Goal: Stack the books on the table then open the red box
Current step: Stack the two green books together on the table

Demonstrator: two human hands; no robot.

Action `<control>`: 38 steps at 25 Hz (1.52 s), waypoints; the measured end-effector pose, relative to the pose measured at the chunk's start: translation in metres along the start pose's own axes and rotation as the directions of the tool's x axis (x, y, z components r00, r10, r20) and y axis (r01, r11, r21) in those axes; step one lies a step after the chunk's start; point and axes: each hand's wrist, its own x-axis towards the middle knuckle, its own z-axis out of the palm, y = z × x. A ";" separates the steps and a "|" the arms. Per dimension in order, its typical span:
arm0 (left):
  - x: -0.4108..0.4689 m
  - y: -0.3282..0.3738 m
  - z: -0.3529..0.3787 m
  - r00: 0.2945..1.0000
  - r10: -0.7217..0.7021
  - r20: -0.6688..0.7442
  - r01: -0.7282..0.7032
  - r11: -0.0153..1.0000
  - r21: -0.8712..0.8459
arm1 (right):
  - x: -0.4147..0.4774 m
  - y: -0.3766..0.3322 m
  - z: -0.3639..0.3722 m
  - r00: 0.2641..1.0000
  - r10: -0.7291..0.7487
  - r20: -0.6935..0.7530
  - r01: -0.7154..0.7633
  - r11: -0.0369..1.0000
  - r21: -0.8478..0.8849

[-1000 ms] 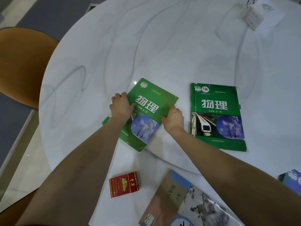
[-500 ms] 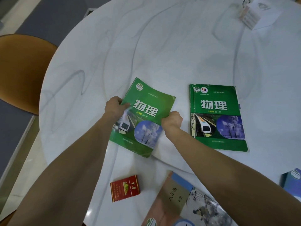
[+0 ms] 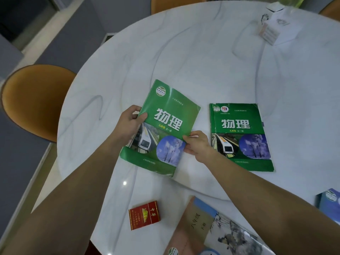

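A green book [image 3: 166, 124] titled 物理 is gripped at its side edges by the left hand [image 3: 128, 122] and right hand [image 3: 196, 144], top tilted far-right above the worktop [image 3: 184, 56], while the red box [image 3: 144, 215] marked 中华 lies nearer.

Left hand [image 3: 128, 122], right hand [image 3: 197, 144]: bare, no rings, no watch. Forearms bare, no sleeves visible.

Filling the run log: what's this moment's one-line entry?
left hand: grips book | right hand: grips book | second book: flat | red box: closed
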 end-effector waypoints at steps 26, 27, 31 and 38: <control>0.014 0.011 0.258 0.945 -0.324 -0.041 0.324 0.946 0.002 | 0.034 -0.062 -0.230 0.891 -0.270 -0.366 0.134 0.925 -0.355; 0.014 0.009 0.261 0.949 -0.310 -0.058 0.313 0.949 0.043 | 0.036 -0.060 -0.232 0.885 -0.281 -0.372 0.134 0.917 -0.375; 0.012 0.005 0.263 0.977 -0.195 -0.087 0.210 0.947 0.243 | 0.040 -0.056 -0.235 0.864 -0.337 -0.375 0.145 0.878 -0.456; 0.001 0.000 0.260 0.999 -0.023 -0.034 0.039 0.816 0.576 | 0.043 -0.054 -0.233 0.833 -0.420 -0.361 0.132 0.784 -0.607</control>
